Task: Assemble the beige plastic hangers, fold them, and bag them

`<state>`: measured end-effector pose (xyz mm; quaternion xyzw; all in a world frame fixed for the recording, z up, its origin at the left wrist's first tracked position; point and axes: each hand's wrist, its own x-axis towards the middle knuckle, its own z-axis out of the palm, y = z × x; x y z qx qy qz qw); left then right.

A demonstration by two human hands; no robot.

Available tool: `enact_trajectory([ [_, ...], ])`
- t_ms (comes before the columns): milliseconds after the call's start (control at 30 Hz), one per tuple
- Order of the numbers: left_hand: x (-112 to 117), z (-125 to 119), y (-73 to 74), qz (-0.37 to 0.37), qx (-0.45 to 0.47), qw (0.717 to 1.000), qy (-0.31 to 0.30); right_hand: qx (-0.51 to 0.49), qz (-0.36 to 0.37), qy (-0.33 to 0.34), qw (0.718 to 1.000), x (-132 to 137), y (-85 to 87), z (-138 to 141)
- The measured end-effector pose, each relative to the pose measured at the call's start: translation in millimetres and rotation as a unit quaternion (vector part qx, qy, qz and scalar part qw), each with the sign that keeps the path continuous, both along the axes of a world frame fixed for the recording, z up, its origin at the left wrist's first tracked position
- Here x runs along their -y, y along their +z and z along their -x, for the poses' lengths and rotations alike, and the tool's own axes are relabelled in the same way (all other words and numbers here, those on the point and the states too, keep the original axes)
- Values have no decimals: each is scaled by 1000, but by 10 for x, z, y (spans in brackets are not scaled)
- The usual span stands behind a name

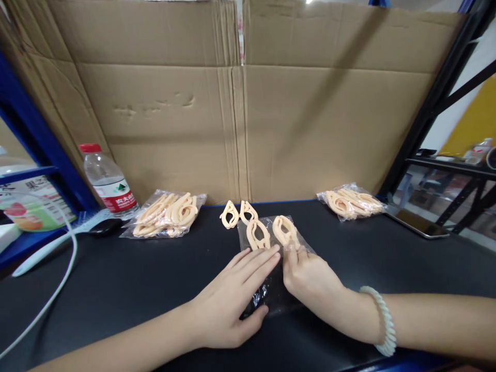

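A clear plastic bag lies flat on the black table in front of me. My left hand rests on it with fingers stretched flat, holding it down. My right hand is closed in a pinch on a peach plastic clip at the bag's far end. A second peach clip lies on the bag just beyond my left fingertips. Two more loose clips lie behind it. A pale bead bracelet circles my right wrist.
A filled bag of clips lies back left and another back right. A water bottle, a white cable and a dark mouse-like object are at the left. A cardboard wall stands behind. A tablet lies right.
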<state>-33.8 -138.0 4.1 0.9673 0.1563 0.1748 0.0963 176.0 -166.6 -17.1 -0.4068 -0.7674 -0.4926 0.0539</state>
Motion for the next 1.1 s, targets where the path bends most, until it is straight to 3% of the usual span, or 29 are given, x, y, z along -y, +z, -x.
enact_trajectory([
  [67, 3, -3, -7, 0, 7, 1000, 7, -19, 2, -12, 1000, 125, 22, 6],
  [133, 2, -3, -6, 0, 9, 1000, 6, -40, 15, 15, 999, 292, 152, -10],
  [233, -5, -3, 14, 3, -6, 1000, 0, -96, 54, 145, 983, 378, 570, -123],
  [333, -7, -6, 37, 3, -20, 1000, 5, -218, 41, 107, 969, 7, 1035, -312],
  [433, 1, -10, 49, 2, -24, 1000, 8, -190, 169, 99, 962, -687, 1216, -444],
  [500, 8, -9, 51, 1, -21, 1000, 5, -120, 270, 140, 945, -1141, 1145, -437],
  [600, 10, -4, 50, 0, -24, 1000, 7, -72, 309, 169, 933, -1637, 884, -294],
  [700, 8, 6, 56, 0, -33, 999, 11, -42, 335, 190, 922, -1917, 618, -122],
  [800, 16, 16, 72, 1, -41, 999, 14, -37, 354, 195, 914, -2058, 453, -50],
  [900, 28, 25, 87, 5, -45, 999, 15, -48, 364, 185, 911, -2095, 398, -131],
  [1100, 23, 34, 70, 16, -43, 999, 14, -93, 373, 100, 918, -1925, 387, -658],
])
